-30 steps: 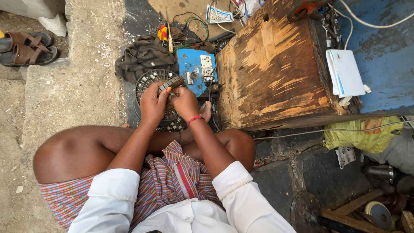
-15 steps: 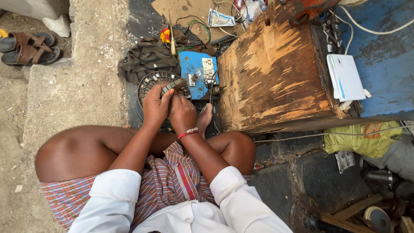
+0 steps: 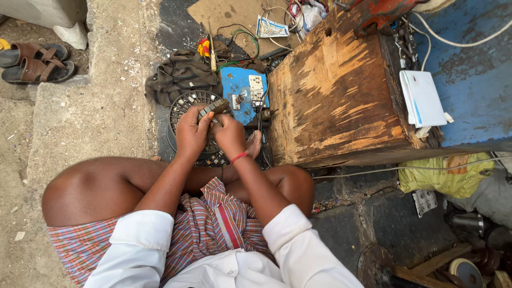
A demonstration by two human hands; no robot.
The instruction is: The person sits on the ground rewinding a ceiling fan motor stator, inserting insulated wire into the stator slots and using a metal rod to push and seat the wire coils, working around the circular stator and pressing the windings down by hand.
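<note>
Metal part (image 3: 213, 108), small, dark and elongated, sits pinched between both hands just above a round slotted fan grille (image 3: 188, 104) on the ground; going from the left, a pair of brown sandals (image 3: 33, 61) lies on the concrete step, well apart from the work; a crumpled dark cloth (image 3: 178, 77) lies just behind the grille; the left hand (image 3: 192, 133) is closed around the near end of the part, fingers curled and thumb on top; the right hand (image 3: 230, 136), a red thread at its wrist, is pressed together beside it, fingertips meeting the part's other end, though what they pinch there is too small to tell; behind the hands lies a blue switch board (image 3: 242, 93) with trailing wires; further right stands a worn wooden box (image 3: 336, 90), and beyond it a white pad (image 3: 424, 98) on a blue surface; the step looks like a fine fitting or working of the held part, mid-way rather than finished; any further move calls for a steady left grip and small, careful right fingertips.
</note>
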